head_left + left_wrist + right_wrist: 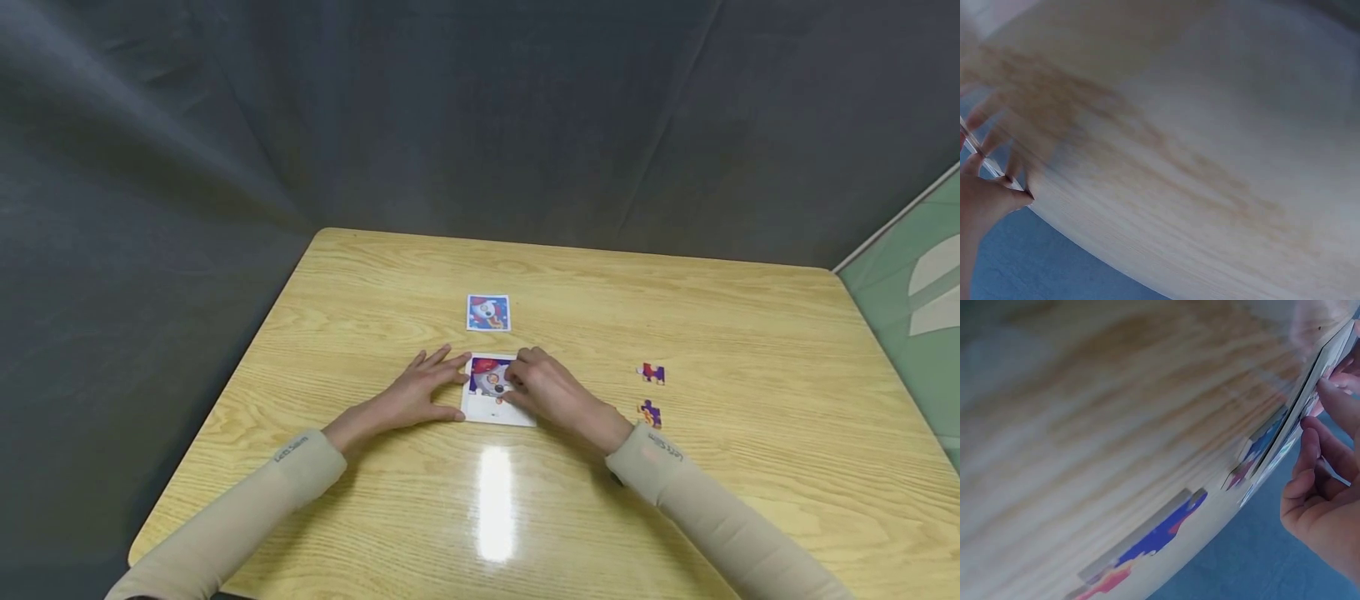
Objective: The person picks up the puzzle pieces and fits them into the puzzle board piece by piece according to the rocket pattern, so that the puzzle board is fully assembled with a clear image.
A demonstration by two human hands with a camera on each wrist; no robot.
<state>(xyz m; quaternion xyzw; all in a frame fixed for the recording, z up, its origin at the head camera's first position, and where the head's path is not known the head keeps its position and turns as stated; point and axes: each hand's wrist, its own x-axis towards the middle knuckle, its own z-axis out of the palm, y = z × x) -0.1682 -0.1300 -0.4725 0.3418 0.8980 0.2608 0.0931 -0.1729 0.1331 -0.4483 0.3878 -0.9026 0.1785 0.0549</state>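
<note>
A white-bordered puzzle board (480,409) lies on the table, its upper part showing a picture with a red hat and a grey face, its lower part white. My left hand (417,392) spreads its fingers along the board's left edge; the left wrist view shows that hand (988,194) at the table's far edge. Over the board's right side, my right hand (551,390) has curled fingers pinching a puzzle piece, mostly hidden. In the right wrist view, the thumb and forefinger of this hand (1329,469) meet at the board (1297,400).
Behind the board lies a small picture card (488,313) with a similar image. To the right are two loose puzzle pieces, one red and purple (653,372), the other purple and orange (651,413). Dark cloth (465,125) hangs beyond the wooden table (750,358).
</note>
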